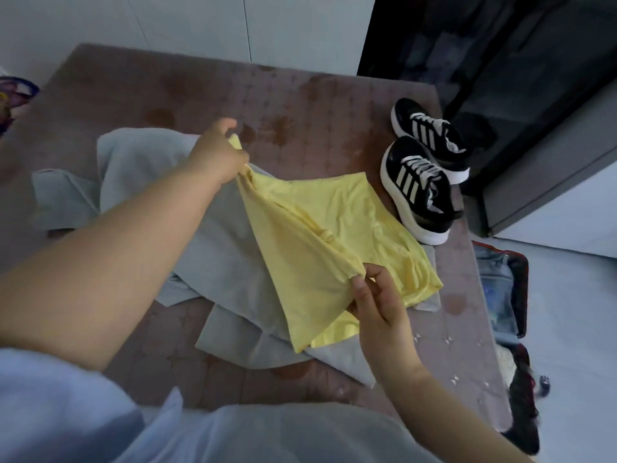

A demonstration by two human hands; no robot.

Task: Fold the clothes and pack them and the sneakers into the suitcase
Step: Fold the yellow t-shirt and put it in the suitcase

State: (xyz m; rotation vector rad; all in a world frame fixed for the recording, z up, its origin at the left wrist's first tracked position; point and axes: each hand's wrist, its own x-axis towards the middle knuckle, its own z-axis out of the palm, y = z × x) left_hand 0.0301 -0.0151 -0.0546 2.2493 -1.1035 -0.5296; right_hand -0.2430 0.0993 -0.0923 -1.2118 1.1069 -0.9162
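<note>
A yellow garment (334, 235) is stretched between my two hands above the bed. My left hand (218, 152) pinches its far corner, and my right hand (377, 299) grips its near edge. Its right half rests on a pale grey garment (143, 175) spread across the mattress underneath. A pair of black sneakers (420, 172) with white stripes and white soles stands side by side at the bed's right edge. The open suitcase (510, 295) lies on the floor to the right of the bed, with a red rim and some items inside.
The bed (300, 105) has a mauve patterned cover. A dark wardrobe (500, 61) stands at the back right, white cupboard doors (200, 25) behind the bed. A colourful object (13, 95) peeks in at the left edge. Pale floor (574, 329) lies right of the suitcase.
</note>
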